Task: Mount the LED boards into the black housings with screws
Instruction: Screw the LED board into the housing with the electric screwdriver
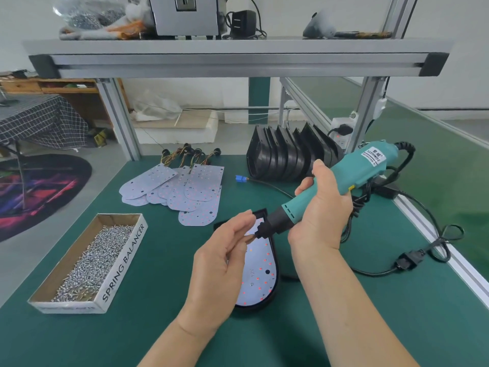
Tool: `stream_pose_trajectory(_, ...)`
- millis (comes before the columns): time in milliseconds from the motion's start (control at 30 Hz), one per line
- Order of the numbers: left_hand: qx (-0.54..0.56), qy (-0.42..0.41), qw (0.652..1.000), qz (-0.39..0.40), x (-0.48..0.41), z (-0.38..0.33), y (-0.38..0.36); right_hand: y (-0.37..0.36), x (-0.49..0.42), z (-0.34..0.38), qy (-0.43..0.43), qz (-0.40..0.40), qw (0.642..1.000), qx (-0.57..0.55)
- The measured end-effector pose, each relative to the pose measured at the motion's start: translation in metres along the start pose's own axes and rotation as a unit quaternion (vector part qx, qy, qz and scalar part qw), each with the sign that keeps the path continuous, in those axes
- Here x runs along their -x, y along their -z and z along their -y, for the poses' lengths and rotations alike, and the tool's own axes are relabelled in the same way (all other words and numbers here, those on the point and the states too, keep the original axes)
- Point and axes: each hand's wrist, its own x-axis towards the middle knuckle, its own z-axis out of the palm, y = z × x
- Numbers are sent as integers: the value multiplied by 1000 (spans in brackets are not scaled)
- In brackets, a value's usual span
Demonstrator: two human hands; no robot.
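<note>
Left hand [225,256] at screwdriver [336,189] tip — right hand [321,207] gripping

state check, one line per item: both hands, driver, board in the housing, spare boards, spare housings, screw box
left hand: fingertips pinched at the driver tip; screw itself not visible
right hand: gripping the screwdriver
electric screwdriver: held tilted, tip over the board's top end
LED board: seated in black housing, flat on mat
spare LED boards: loose overlapping pile, wires attached
spare housings: stacked on edge
screw box: open, full of screws
</note>
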Motion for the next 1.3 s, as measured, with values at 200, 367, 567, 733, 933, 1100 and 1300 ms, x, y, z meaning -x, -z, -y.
stream_pose_trajectory(200, 65, 32, 997, 20, -9, 2, 5, -3, -5, 4, -1, 10, 1000, -10)
stream_pose_trajectory(367, -8, 127, 985, -114, -19, 22, 25, -8, -10, 3, 35, 33, 999, 4)
stream_pose_trajectory(567, -261, 359, 896, 5, -40, 49, 27, -20, -17, -16, 102, 86, 989, 60)
stream_pose_trajectory(733, -163, 395, 903, 45, -59, 50, 5, -29, -21, -41, 130, 131, 973, 135)
stream_pose_trajectory(933, -58, 403, 913, 23, -58, 48, -14, -31, -30, -54, 165, 166, 956, 178)
stream_pose_trajectory(1100, -49, 373, 926, 19, -49, 56, -16, -32, -35, -57, 163, 169, 954, 186)
stream_pose_trajectory(1300, -50, 362, 931, 17, -49, 60, -18, -26, -36, -63, 164, 191, 946, 204)
